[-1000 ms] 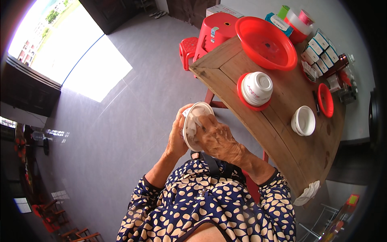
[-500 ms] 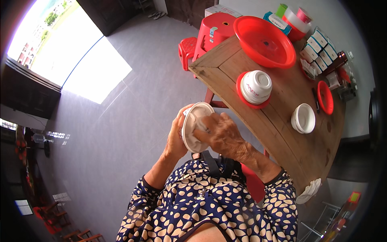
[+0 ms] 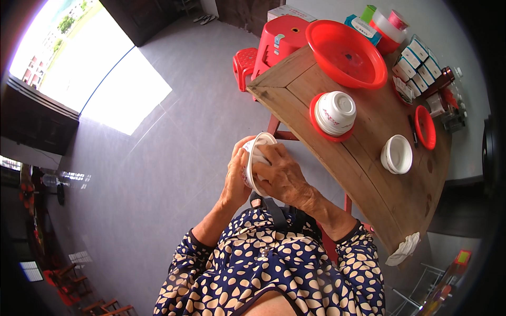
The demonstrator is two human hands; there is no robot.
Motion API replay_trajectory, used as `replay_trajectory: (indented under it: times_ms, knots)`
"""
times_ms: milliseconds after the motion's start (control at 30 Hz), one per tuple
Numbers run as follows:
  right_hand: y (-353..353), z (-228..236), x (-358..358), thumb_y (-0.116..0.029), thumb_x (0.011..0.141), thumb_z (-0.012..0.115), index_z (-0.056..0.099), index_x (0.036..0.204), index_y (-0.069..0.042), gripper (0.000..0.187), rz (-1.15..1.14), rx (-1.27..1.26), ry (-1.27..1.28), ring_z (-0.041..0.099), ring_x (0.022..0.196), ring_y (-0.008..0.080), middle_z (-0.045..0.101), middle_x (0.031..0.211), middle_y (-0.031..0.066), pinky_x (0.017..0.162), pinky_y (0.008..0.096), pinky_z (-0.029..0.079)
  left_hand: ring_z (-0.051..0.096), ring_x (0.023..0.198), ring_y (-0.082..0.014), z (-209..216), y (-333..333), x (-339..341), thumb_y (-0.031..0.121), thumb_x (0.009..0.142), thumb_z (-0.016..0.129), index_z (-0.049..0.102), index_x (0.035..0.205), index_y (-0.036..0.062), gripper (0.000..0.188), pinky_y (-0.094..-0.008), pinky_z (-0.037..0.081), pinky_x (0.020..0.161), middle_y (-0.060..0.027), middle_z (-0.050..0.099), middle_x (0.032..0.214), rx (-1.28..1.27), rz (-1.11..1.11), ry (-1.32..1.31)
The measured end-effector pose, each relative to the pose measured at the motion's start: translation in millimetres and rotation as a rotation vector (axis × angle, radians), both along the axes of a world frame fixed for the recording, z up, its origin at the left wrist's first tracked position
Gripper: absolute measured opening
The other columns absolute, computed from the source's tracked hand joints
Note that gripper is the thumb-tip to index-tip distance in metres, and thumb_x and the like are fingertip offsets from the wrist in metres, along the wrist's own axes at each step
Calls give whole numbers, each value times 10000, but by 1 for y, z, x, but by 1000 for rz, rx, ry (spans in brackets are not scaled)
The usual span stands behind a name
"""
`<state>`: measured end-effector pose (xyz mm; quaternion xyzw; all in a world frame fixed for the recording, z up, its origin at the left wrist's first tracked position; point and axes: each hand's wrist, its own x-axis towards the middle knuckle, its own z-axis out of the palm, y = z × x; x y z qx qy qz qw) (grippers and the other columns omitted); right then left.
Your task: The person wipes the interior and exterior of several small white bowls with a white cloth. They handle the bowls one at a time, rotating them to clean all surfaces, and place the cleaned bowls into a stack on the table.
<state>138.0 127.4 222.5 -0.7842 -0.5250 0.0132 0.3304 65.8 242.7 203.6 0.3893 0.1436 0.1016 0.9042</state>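
My left hand (image 3: 236, 176) is wrapped around a white bowl (image 3: 250, 169) with a reddish print on its outer side, held tilted in front of my belly with its mouth turned to the right. Reaching into it, my right hand (image 3: 284, 176) presses a crumpled white cloth (image 3: 258, 156) against the inside; its fingertips are partly hidden by the bowl. On the table to the right, a stack of upturned white bowls (image 3: 336, 113) rests on a red plate (image 3: 313, 117). Farther right stand white bowls (image 3: 398, 154) with their mouths up, nested together.
The wooden table (image 3: 363, 176) curves along my right side. It bears a large red basin (image 3: 345, 55), stacked small boxes (image 3: 419, 63), a red oval dish (image 3: 426, 128) and a white cloth-like bundle (image 3: 405, 249) at its near corner. Red stools (image 3: 282, 45) stand beyond it.
The bowl has turned so that its mouth faces more to the right and looks narrower. My right hand has moved slightly left and down, deeper into it. The table things have not moved.
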Motion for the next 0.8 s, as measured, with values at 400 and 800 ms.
replay_trajectory:
  times_ms: [400,800]
  knots:
    - [4,9,3,-23,681,699,684,922,-56,244,246,274,93,559,1075,336,571,1157,169,905,402,476,558,1094,-265,-2,7,-5,544,955,267,488,1273,66,615,-407,462,940,-133,557,1214,-275,-121,37]
    - [-3,10,10,3,714,600,674,865,-11,169,181,-70,-19,562,1031,344,584,1037,175,858,393,519,542,1116,-266,-4,2,-4,551,949,270,463,1298,95,606,-410,446,959,-127,535,1251,-236,-61,133]
